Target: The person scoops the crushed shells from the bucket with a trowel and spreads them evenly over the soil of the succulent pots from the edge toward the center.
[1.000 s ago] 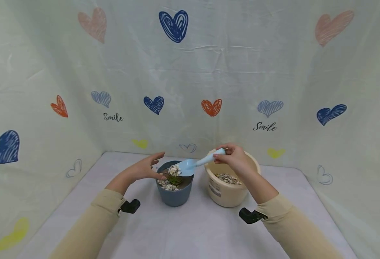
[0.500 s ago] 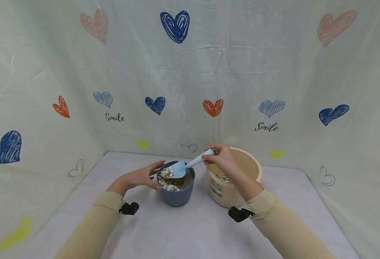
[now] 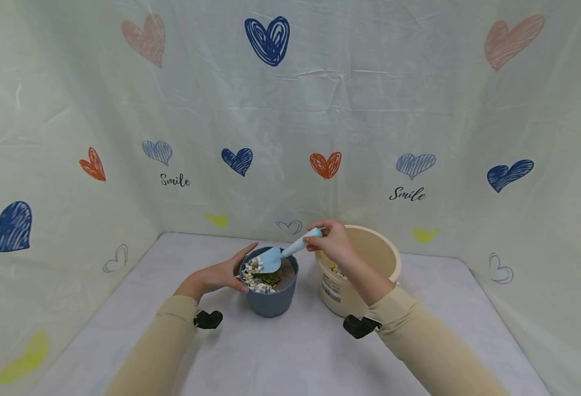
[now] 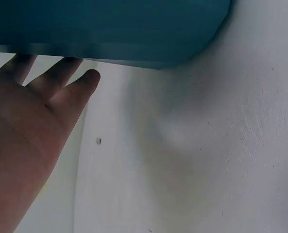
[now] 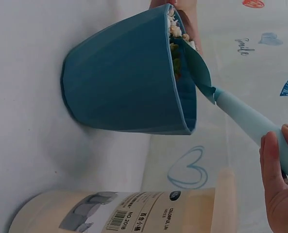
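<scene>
Cream bucket (image 3: 347, 302) beside blue pot (image 3: 270, 304); pot likely stiff, slick plastic (hold by rim or wall). Left hand (image 3: 221, 275) rests at pot's side, fingers extended. Right hand (image 3: 333, 242) pinches upper handle of scoop (image 3: 292, 248), probably light; blade over pot, at loose pale pebbles (image 3: 256, 285).

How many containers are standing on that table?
2. The blue pot stands in the left hand's grasp; the cream bucket stands to the pot's right, partly covered by the right arm. Anything small behind them could be hidden.
</scene>
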Demonstrator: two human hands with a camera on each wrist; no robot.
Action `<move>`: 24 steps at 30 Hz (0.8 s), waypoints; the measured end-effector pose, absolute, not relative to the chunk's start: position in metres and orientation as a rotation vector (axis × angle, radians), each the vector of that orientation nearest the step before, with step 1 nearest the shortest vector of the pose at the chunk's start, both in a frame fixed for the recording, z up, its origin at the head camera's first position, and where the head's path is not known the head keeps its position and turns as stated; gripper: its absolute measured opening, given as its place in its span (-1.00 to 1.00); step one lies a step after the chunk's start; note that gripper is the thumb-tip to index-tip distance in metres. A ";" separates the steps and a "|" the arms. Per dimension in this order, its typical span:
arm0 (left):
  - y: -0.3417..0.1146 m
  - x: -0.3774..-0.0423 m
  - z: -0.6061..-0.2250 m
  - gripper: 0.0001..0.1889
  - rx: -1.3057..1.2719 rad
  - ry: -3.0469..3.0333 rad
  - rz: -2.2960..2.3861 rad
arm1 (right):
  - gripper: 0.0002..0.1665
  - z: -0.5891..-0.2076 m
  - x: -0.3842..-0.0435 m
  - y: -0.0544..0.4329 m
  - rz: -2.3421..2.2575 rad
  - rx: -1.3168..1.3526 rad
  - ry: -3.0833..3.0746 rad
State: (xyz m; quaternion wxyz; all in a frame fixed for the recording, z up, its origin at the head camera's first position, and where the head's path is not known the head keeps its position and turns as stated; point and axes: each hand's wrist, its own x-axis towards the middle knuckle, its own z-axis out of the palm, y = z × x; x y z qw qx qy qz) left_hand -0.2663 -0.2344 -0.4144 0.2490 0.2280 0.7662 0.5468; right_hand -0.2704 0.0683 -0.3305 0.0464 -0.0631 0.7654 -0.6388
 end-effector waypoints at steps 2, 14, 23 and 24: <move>-0.234 -0.267 -0.416 0.30 0.633 2.080 1.493 | -0.68 -0.330 -0.270 0.067 -1.946 -0.193 2.345; -0.234 -0.268 -0.421 0.20 0.633 2.111 1.467 | -0.70 -0.323 -0.269 0.066 -1.909 -0.252 2.402; -0.234 -0.262 -0.419 0.20 0.597 2.124 1.455 | -0.68 -0.319 -0.265 0.061 -1.855 -0.286 2.455; -0.235 -0.261 -0.418 0.20 0.589 2.130 1.453 | -0.68 -0.319 -0.265 0.060 -1.845 -0.291 2.467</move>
